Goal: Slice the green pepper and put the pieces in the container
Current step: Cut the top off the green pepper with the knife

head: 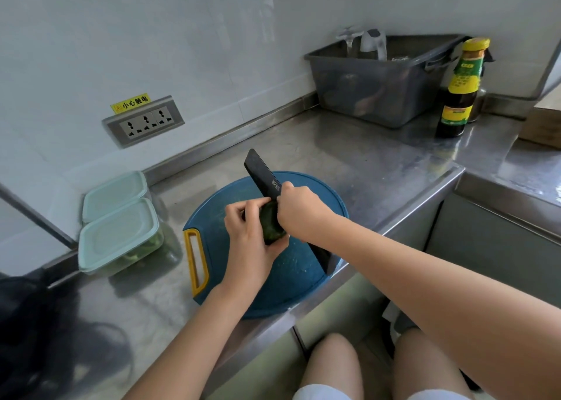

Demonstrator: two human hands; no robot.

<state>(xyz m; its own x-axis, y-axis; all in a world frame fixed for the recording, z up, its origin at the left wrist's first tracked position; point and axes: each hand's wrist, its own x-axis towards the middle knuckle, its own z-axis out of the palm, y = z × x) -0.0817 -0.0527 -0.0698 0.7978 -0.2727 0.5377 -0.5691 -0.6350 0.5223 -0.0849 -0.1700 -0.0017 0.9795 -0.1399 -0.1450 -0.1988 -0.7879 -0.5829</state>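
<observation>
Looking down from head height: the left hand [247, 226] curls around a dark green pepper [271, 225] over a round blue cutting board [291, 275]. The right hand [299, 208] grips a black knife [261, 172], its blade against the pepper's top. Two lidded containers [118, 235] sit left of the board on the steel counter [379, 157].

Soft even daylight, steel glare, wide-angle edge warp
</observation>
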